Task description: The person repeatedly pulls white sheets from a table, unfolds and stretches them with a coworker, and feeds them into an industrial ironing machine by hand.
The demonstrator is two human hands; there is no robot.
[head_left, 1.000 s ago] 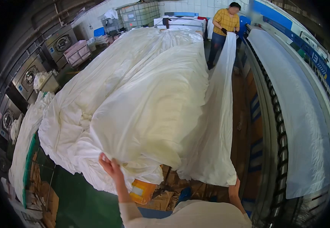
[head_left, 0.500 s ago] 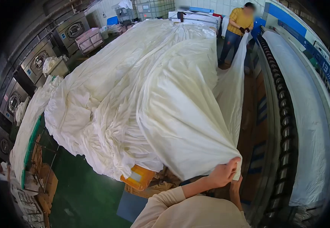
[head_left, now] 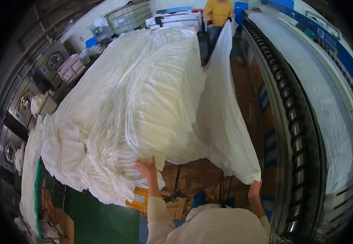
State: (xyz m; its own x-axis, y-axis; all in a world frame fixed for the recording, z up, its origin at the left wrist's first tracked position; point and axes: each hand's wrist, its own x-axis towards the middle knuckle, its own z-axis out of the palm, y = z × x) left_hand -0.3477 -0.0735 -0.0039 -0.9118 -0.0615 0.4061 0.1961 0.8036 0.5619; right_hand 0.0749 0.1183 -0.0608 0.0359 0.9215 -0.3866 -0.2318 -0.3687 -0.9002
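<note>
Alongside rollers (head_left: 295,132), sheet (head_left: 223,110) lengthwise, near-to-far.

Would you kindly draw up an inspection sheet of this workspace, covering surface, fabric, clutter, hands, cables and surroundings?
Surface: brown covering below the fabric, green floor to its left.
Fabric: wrinkled white pile; white sheet stretched towards a co-worker.
Clutter: orange-yellow package at the pile's near edge.
Hands: right hand grips the sheet's near corner; left hand at the pile's near edge, grip unclear.
Cables: nothing seen that is clearly a cable.
Surroundings: roller machine right; round-doored machines left.
</note>
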